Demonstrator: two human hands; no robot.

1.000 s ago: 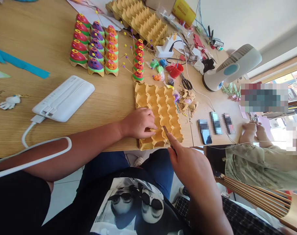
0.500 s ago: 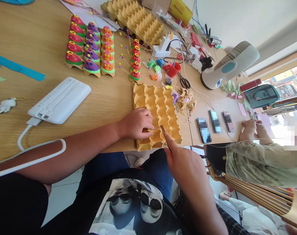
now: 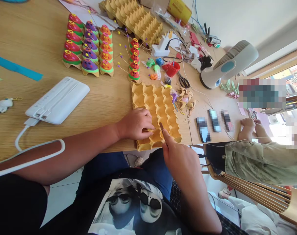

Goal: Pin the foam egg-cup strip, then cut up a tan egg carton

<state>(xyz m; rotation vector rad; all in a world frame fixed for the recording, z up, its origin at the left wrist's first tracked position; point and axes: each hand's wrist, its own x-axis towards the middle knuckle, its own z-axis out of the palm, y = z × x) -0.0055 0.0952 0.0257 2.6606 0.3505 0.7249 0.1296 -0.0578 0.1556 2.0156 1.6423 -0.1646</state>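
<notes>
The egg tray (image 3: 157, 112) looks rough, matt pulp, the table (image 3: 106, 101) wood.

Only the end of a narrow blade (image 3: 161, 126) showed past the right hand (image 3: 179, 155), which concealed the rest. The left hand (image 3: 137, 123) covered several cups of an egg tray (image 3: 154, 101), its hold on the cardboard hard to make out. Pixelation masked the faces of three phone-like devices (image 3: 214, 120) and one object (image 3: 258, 93) at right. A nearby person (image 3: 266, 160), head blurred, was cropped by the right edge, whatever the fingers held too small to identify. The left edge clipped a blue strip (image 3: 18, 67), the top edge a second tray (image 3: 138, 21). Print on a power bank (image 3: 57, 99) was too small to read.
</notes>
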